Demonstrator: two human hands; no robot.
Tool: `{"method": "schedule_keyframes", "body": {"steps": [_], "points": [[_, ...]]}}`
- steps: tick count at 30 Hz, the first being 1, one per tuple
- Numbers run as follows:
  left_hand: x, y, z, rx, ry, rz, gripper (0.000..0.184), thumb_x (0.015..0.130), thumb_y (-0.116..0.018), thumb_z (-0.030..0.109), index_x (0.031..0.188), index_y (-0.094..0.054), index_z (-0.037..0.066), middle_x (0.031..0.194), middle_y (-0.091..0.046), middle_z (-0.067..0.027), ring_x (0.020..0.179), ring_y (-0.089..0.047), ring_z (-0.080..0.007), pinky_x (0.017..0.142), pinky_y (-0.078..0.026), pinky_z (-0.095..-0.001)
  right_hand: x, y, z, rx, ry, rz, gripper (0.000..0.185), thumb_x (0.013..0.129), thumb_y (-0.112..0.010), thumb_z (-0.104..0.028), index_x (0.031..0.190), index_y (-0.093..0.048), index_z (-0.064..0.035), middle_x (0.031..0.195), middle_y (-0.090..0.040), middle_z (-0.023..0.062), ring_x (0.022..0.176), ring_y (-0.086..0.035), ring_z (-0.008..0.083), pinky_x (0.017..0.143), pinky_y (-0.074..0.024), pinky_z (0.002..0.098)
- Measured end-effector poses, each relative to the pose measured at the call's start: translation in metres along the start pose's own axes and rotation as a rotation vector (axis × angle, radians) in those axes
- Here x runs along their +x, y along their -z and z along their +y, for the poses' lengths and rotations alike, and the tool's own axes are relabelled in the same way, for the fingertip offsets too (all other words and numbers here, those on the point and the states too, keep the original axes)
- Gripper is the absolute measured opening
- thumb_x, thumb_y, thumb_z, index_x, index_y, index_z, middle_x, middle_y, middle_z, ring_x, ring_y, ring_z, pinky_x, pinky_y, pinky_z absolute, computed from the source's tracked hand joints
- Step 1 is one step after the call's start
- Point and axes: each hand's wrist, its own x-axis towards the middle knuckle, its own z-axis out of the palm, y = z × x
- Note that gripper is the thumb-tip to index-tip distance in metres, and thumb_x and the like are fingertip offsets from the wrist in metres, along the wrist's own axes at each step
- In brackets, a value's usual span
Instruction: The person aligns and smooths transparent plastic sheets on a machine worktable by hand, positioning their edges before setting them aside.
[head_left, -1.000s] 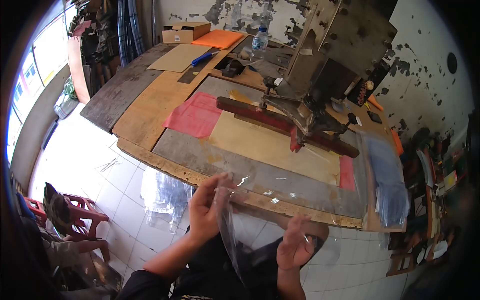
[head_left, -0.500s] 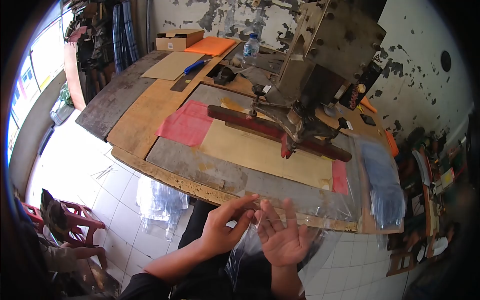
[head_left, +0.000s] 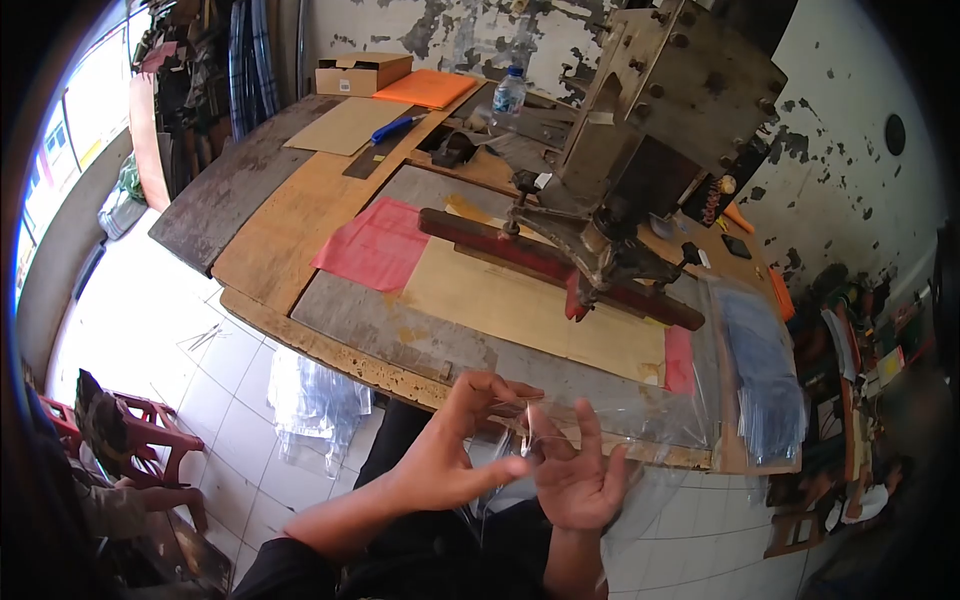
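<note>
A clear plastic sheet spreads around my hands at the table's front edge and hangs down on the right. My left hand reaches in from the left, its thumb apart from its fingers, at the sheet's edge; whether it grips the film is hard to see. My right hand is palm up with its fingers spread, close beside the left, with clear film over it. Beyond them, the press's red bar lies across a cream sheet on a grey plate, with red material at the left.
The press stands at the back. Stacked clear bluish plastic lies at the table's right end. A bottle, a blue cutter and a cardboard box are farther back. A person's arm shows by a red stool at lower left.
My hands have come together from a second ago, the right one moving left. Since the last frame, my left thumb has moved away from its fingers. The view has shifted slightly.
</note>
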Motion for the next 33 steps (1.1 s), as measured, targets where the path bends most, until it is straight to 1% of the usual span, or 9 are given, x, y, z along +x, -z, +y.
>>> {"method": "schedule_keyframes", "body": {"steps": [2, 4, 5, 7, 8, 12, 16, 28, 33], "points": [[0.003, -0.003, 0.011, 0.309, -0.112, -0.113, 0.061, 0.092, -0.083, 0.009, 0.133, -0.037, 0.007, 0.148, -0.053, -0.0234, 0.131, -0.06, -0.0277, 0.109, -0.052, -0.0445, -0.001, 0.001, 0.002, -0.037, 0.001, 0.003, 0.08, 0.112, -0.012, -0.061, 0.171, -0.011, -0.0078, 0.166, -0.03, 0.0386, 0.158, -0.029, 0.0467, 0.128, -0.0196, 0.0537], [0.001, -0.01, 0.009, 0.236, -0.06, -0.042, 0.062, 0.087, -0.087, 0.007, 0.124, -0.037, 0.008, 0.148, -0.051, -0.0234, 0.133, -0.059, -0.0268, 0.111, -0.051, -0.0451, 0.0, -0.001, 0.005, 0.081, 0.04, 0.018, 0.082, 0.111, -0.01, -0.064, 0.171, -0.013, -0.0082, 0.163, -0.036, 0.0383, 0.155, -0.033, 0.0457, 0.127, -0.0216, 0.054], [-0.001, -0.012, 0.004, 0.265, -0.14, 0.021, 0.057, 0.088, -0.087, 0.013, 0.121, -0.041, 0.006, 0.142, -0.057, -0.0225, 0.125, -0.063, -0.0251, 0.104, -0.054, -0.042, 0.0, 0.0, 0.005, 0.08, 0.039, 0.017, 0.082, 0.111, -0.01, -0.064, 0.171, -0.013, -0.0082, 0.163, -0.036, 0.0383, 0.155, -0.033, 0.0457, 0.127, -0.0216, 0.054], [-0.003, -0.011, 0.005, 0.295, -0.217, 0.086, 0.054, 0.089, -0.088, 0.019, 0.119, -0.046, 0.003, 0.135, -0.063, -0.0215, 0.117, -0.068, -0.0234, 0.097, -0.057, -0.0389, 0.0, 0.003, 0.008, 0.135, 0.041, -0.137, 0.081, 0.111, -0.009, -0.065, 0.172, -0.006, -0.0116, 0.167, -0.03, 0.0368, 0.163, -0.014, 0.0437, 0.13, -0.0152, 0.0544], [-0.004, -0.009, 0.011, 0.413, -0.174, 0.06, 0.048, 0.089, -0.087, 0.019, 0.114, -0.05, 0.002, 0.13, -0.065, -0.0197, 0.112, -0.07, -0.0228, 0.094, -0.058, -0.0378, -0.001, 0.002, 0.009, 0.137, 0.04, -0.135, 0.081, 0.111, -0.009, -0.065, 0.172, -0.006, -0.0116, 0.167, -0.03, 0.0368, 0.163, -0.014, 0.0437, 0.13, -0.0152, 0.0544], [-0.008, -0.008, 0.016, 0.537, -0.165, 0.073, 0.031, 0.09, -0.084, 0.017, 0.104, -0.063, 0.0, 0.117, -0.072, -0.0155, 0.1, -0.074, -0.0227, 0.089, -0.058, -0.0343, -0.005, 0.004, 0.009, 0.065, 0.024, -0.099, 0.083, 0.11, -0.008, -0.067, 0.171, -0.012, -0.0108, 0.164, -0.034, 0.038, 0.156, -0.031, 0.0457, 0.128, -0.022, 0.0553], [-0.006, -0.002, 0.02, 0.621, -0.212, -0.007, 0.033, 0.093, -0.077, 0.013, 0.116, -0.063, -0.006, 0.114, -0.071, -0.0165, 0.104, -0.075, -0.0211, 0.092, -0.06, -0.0346, -0.011, 0.015, 0.005, -0.005, -0.007, -0.105, 0.082, 0.111, -0.009, -0.065, 0.17, -0.022, -0.0085, 0.161, -0.038, 0.0393, 0.146, -0.046, 0.0466, 0.124, -0.0284, 0.0557], [-0.008, -0.018, 0.021, 0.481, -0.089, 0.151, 0.026, 0.098, -0.074, 0.009, 0.119, -0.066, -0.004, 0.104, -0.076, -0.0161, 0.096, -0.079, -0.0237, 0.082, -0.062, -0.0338, -0.016, 0.009, 0.012, -0.164, -0.02, -0.064, 0.079, 0.11, -0.017, -0.056, 0.166, -0.032, -0.0022, 0.159, -0.043, 0.0381, 0.14, -0.052, 0.0435, 0.115, -0.0358, 0.0486], [-0.003, -0.011, 0.01, 0.685, -0.268, 0.171, 0.027, 0.098, -0.077, 0.01, 0.121, -0.07, -0.002, 0.1, -0.075, -0.0153, 0.089, -0.078, -0.0219, 0.077, -0.062, -0.0299, -0.01, 0.006, 0.012, -0.133, 0.044, -0.047, 0.077, 0.111, -0.021, -0.055, 0.165, -0.032, -0.0008, 0.159, -0.044, 0.0372, 0.141, -0.052, 0.0431, 0.117, -0.0354, 0.0486]]}}
